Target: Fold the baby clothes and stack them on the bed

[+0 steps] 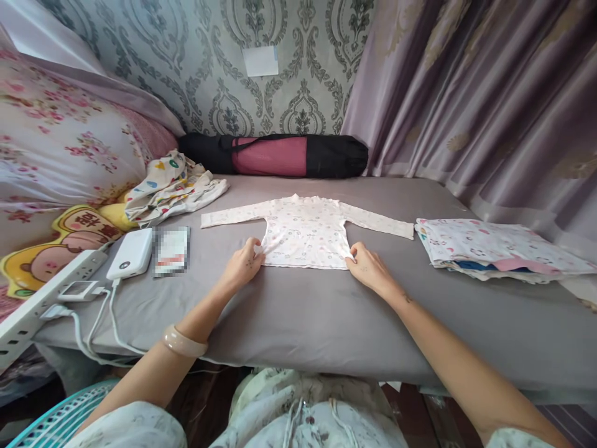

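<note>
A small white long-sleeved shirt (pixel 305 233) with a faint print lies flat on the grey sheet, its sleeves stretched out to both sides and its hem toward me. My left hand (pixel 245 261) pinches the left corner of the hem between thumb and fingers. At the opposite corner, my right hand (pixel 368 266) is closed on the hem in the same way. A stack of folded clothes (pixel 499 249) with a printed white piece on top lies to the right, close to the end of the right sleeve.
Crumpled printed clothing (pixel 163 186) lies at the back left. A white power bank (pixel 130 254), a blurred packet (pixel 171 251) and a power strip (pixel 51 298) with cables sit at the left. Along the wall rests a black and dark-pink bag (pixel 270 155).
</note>
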{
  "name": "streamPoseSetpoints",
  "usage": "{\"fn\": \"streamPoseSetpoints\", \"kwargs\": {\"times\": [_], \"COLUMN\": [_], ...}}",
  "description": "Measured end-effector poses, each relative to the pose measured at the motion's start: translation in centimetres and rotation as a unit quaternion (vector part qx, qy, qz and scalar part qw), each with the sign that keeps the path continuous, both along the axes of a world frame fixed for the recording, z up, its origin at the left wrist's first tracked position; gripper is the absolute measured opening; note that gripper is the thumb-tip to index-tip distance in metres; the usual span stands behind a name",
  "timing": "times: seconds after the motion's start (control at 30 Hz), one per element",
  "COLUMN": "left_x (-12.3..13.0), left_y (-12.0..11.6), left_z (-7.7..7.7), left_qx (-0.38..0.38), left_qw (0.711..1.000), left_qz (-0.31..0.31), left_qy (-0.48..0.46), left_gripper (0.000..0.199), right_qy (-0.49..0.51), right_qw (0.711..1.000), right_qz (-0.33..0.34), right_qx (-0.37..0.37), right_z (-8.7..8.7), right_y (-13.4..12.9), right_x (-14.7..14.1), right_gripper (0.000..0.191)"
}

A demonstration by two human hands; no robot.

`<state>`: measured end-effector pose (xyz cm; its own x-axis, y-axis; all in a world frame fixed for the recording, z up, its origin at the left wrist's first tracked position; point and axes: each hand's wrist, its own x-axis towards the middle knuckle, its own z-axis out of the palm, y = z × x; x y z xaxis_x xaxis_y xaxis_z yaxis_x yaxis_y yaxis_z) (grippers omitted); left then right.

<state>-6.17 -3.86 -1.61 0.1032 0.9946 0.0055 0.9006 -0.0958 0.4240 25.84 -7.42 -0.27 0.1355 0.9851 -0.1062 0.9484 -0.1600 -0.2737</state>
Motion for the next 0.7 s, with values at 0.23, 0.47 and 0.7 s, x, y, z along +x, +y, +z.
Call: {"fn": "streamPoseSetpoints", "kwargs": {"times": [0.23,0.47,0.7], "left_x": [-1.3,5.2,9.5], "left_y": [0.4,3.0,5.1], "left_z": [0.6,-0.3,-3.3], "left_qx": [-0.014,0.166,0.092], "left_qw": [0.994,0.962,0.970], "left_qz": [-0.055,-0.212,-0.191], "left_qy": [0.098,0.051,0.117], "left_gripper": [0.031,0.030,0.047], "right_qy": [-0.051,-0.075,-0.006], "right_qw": [0.998,0.974,0.969], "right_qz": [0.035,0.194,0.241], "right_qx": [-0.026,0.094,0.054], "right_z": [1.1,0.7,-2.9], "right_y": [-0.3,3.1,5.9], "right_x": [0.5,-4.7,-7.5], "right_gripper": [0.022,0.037,0.060]}}
